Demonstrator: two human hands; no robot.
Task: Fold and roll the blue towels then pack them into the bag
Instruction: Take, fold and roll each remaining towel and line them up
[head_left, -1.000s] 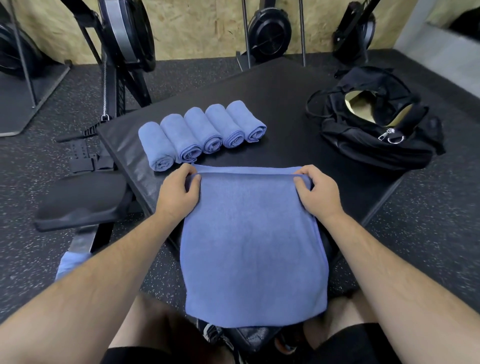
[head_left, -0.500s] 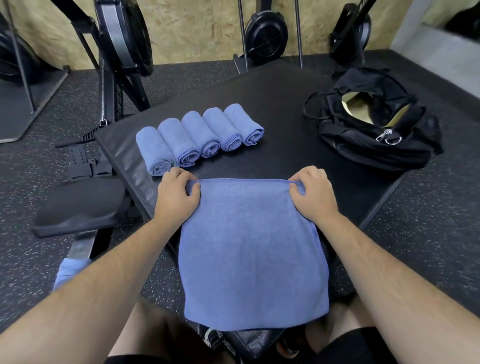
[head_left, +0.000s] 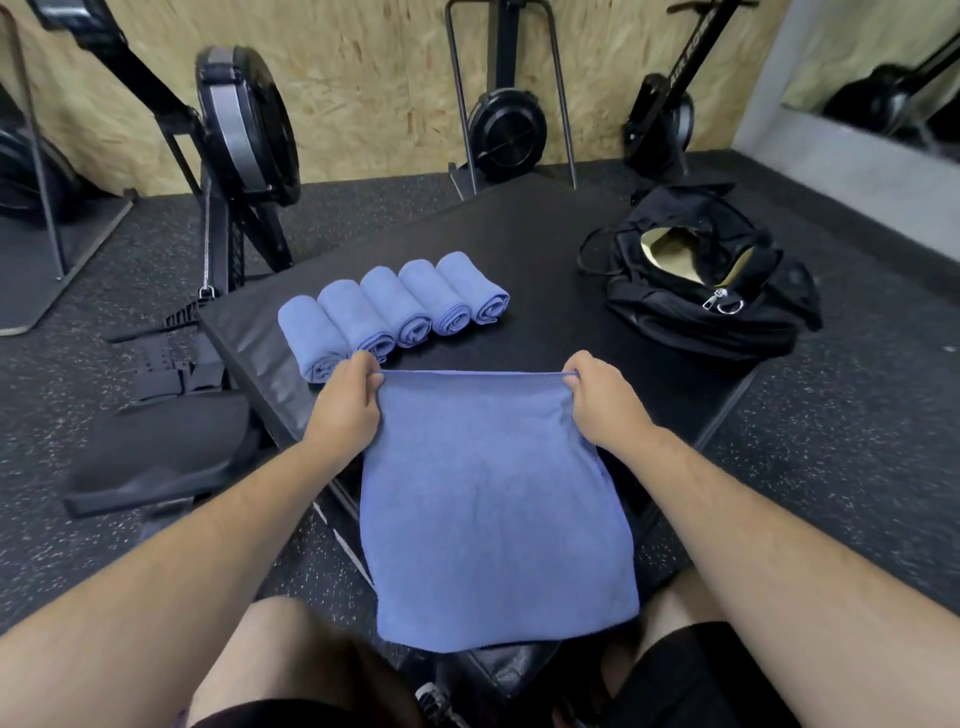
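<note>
The flat towel (head_left: 493, 499) and rolled towels (head_left: 395, 312) were made of soft, matt blue cloth. The platform (head_left: 545, 270) was covered in smooth, faintly glossy black sheet, and the bag (head_left: 691, 322) was made of black fabric with a shiny metal zip pull (head_left: 719, 303). The wall (head_left: 374, 78) was clad in rough chipboard.

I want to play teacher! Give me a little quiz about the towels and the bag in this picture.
1. How many rolled towels lie in the row on the black mat?
2. True or false: the bag is open.
3. What do the left hand and right hand grip? A) the far corners of the flat towel B) the bag's strap C) a rolled towel

Key: 1. five; 2. true; 3. A
</note>
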